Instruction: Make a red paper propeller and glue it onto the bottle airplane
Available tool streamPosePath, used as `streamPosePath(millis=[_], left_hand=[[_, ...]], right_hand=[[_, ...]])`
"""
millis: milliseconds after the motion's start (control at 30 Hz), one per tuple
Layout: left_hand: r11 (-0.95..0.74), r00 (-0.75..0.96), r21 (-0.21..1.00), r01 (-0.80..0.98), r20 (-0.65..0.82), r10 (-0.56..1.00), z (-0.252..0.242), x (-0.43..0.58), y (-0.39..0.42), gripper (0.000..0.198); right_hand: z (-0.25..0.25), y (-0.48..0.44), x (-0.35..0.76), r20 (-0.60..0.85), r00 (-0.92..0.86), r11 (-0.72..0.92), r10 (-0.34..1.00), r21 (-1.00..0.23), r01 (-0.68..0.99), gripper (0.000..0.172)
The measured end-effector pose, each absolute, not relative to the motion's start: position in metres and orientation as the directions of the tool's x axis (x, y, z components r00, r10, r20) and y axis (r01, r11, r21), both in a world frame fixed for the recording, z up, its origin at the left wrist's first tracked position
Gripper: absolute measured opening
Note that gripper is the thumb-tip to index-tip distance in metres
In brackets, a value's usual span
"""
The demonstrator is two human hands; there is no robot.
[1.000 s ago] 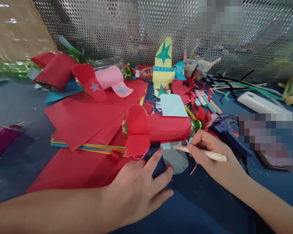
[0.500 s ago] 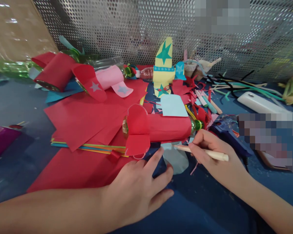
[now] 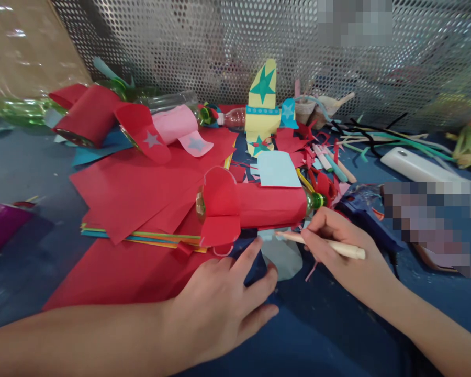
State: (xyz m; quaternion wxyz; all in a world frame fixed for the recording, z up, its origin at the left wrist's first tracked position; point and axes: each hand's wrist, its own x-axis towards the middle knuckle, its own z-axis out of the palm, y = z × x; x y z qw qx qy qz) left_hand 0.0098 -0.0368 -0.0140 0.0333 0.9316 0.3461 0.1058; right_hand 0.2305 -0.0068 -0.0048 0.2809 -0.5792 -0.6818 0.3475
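Observation:
My right hand [image 3: 345, 256] holds a cream-coloured marker pen [image 3: 343, 248], its tip on or just above the top of a rounded pale blue-grey paper piece [image 3: 288, 259]. With fingers spread, my left hand [image 3: 227, 303] rests at the left side of that piece, the index fingertip at its upper left edge. Right behind it lies a bottle on its side, wrapped in red paper [image 3: 272, 207], its green cap [image 3: 319, 200] to the right. Red paper fins [image 3: 220, 199] are on its left end, and a pale blue rectangular flap [image 3: 279, 168] stands behind its body.
A stack of coloured paper [image 3: 141, 193] lies left of the bottle. Behind are a yellow-wrapped bottle [image 3: 261, 125], other paper-wrapped bottles [image 3: 90, 115], markers [image 3: 333, 162] and red scraps [image 3: 292, 141]. On the right are a dark blue tool [image 3: 371, 217] and a white device [image 3: 419, 167].
The pen tip and my right hand have shifted very slightly left along the top of the pale paper piece. My left hand stays in place.

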Motion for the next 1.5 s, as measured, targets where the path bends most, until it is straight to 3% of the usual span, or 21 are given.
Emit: streamPosePath(millis=[1000,1167,1300,1367,1500], left_hand=[[-0.76,0.739,0.122,0.638,0.179,0.649,-0.014,0.01,-0.035,0.034],[-0.762,0.744,0.122,0.636,0.166,0.648,-0.015,0.011,-0.035,0.035],[-0.762,0.741,0.125,0.636,0.176,0.647,-0.014,0.011,-0.035,0.033],[-0.763,0.742,0.12,0.635,0.178,0.646,-0.014,0.011,-0.035,0.033],[-0.761,0.747,0.111,0.639,0.147,0.649,-0.014,0.01,-0.035,0.033]], right_hand=[[0.001,-0.007,0.23,0.02,-0.156,0.107,0.988,-0.811,0.576,0.022],[0.01,-0.008,0.232,0.087,-0.064,0.105,0.994,-0.916,0.388,0.022],[0.008,-0.006,0.233,-0.023,-0.171,0.006,0.985,-0.986,0.166,0.022],[0.005,-0.005,0.232,-0.104,-0.222,-0.057,0.969,-0.976,0.209,0.016],[-0.002,-0.006,0.228,-0.169,-0.222,-0.107,0.96,-0.958,0.265,0.022]])
